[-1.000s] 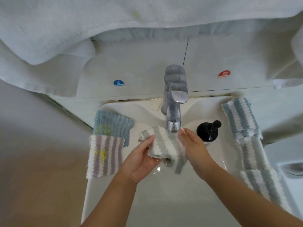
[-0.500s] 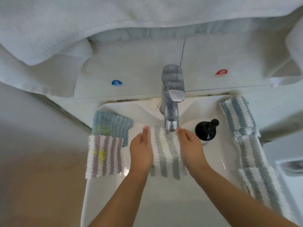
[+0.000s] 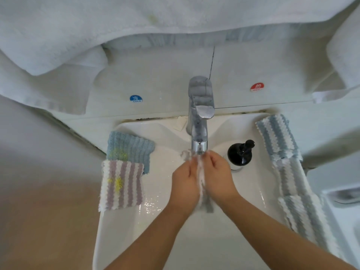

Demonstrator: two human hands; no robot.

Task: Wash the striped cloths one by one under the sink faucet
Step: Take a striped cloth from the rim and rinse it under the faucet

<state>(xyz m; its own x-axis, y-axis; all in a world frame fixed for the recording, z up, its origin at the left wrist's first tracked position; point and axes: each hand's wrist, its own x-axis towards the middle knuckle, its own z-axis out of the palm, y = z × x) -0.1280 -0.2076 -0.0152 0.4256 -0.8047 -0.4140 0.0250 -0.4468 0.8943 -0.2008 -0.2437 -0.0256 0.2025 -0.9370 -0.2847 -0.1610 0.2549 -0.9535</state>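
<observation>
A grey-and-white striped cloth (image 3: 203, 190) is bunched between my two hands right under the chrome faucet (image 3: 199, 121), over the white sink (image 3: 136, 236). My left hand (image 3: 185, 184) grips its left side and my right hand (image 3: 218, 178) grips its right side, palms pressed toward each other. Only a narrow strip of the cloth shows between them, with a tail hanging below. A purple-striped cloth with a yellow stain (image 3: 121, 186) lies on the sink's left rim, overlapping a blue cloth (image 3: 129, 148). Several blue-striped cloths (image 3: 288, 168) lie along the right rim.
A black soap pump bottle (image 3: 240, 152) stands just right of my right hand. White towels (image 3: 97, 32) hang above the back ledge. Cold and hot stickers flank the faucet on the wall. A white tray (image 3: 342, 193) sits at the far right.
The grey striped cloth was spread flat between my hands half a second ago. Now both hands have come together and squeezed it into a bunch under the spout.
</observation>
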